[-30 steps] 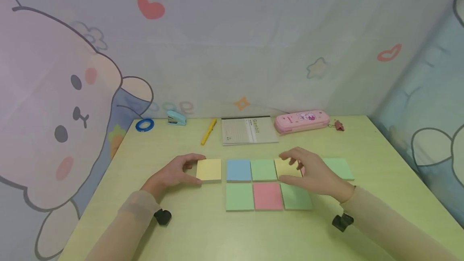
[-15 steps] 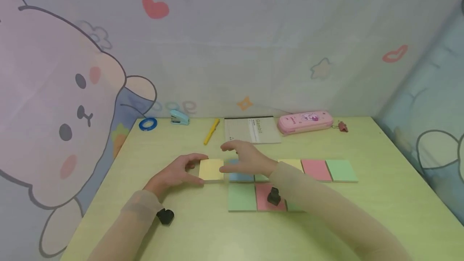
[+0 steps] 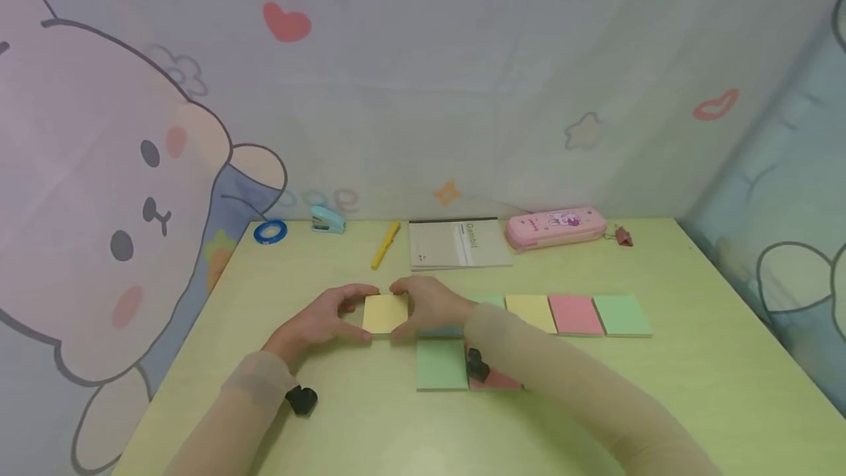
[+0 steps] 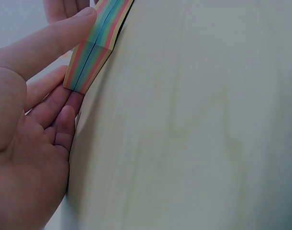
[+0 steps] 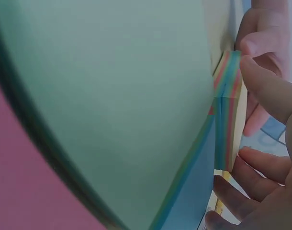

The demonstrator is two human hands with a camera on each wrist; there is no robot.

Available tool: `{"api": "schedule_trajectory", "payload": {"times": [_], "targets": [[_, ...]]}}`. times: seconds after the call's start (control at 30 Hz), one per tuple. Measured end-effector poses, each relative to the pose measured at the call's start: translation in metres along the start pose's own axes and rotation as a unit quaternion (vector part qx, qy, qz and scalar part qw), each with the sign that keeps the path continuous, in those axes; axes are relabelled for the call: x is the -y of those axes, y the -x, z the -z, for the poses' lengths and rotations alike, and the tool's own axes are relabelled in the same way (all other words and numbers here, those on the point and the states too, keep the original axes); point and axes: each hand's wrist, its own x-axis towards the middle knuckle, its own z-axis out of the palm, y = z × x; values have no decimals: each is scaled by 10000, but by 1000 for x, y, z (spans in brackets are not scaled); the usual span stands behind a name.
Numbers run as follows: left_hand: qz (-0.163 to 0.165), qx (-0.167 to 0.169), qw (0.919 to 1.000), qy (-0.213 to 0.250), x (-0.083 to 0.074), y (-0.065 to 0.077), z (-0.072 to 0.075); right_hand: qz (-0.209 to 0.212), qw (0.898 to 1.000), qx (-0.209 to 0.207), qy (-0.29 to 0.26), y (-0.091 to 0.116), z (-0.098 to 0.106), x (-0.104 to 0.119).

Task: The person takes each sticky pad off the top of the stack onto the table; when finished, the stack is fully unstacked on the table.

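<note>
Paper pad (image 3: 386, 314), yellow on top, has the left hand (image 3: 322, 319) at nine o'clock and right hand (image 3: 432, 306) at three, both half open, pinching it.

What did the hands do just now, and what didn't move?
The right hand moved left, from over the row's yellow pad to the yellow stack, and now holds its right side. That uncovered the pink pad at the row's right. The left hand stayed on the stack's left side. The pencil case and notebook stayed put.
</note>
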Motion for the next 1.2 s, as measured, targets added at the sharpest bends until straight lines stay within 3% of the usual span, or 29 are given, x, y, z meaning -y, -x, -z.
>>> {"api": "schedule_trajectory", "payload": {"times": [0.43, 0.73, 0.93, 1.2], "targets": [[76, 9, 9999, 85, -2, -1, 1, 220, 9983, -140, 525, -1, -6, -3], [-36, 116, 9999, 33, -2, -1, 1, 239, 9989, -392, 136, 12, 9, -9], [-20, 99, 9999, 81, -5, 0, -1, 384, 9968, -669, -210, 46, 34, -21], [-59, 80, 9999, 53, -4, 0, -2, 272, 9925, -942, -726, 122, 65, -51]]}}
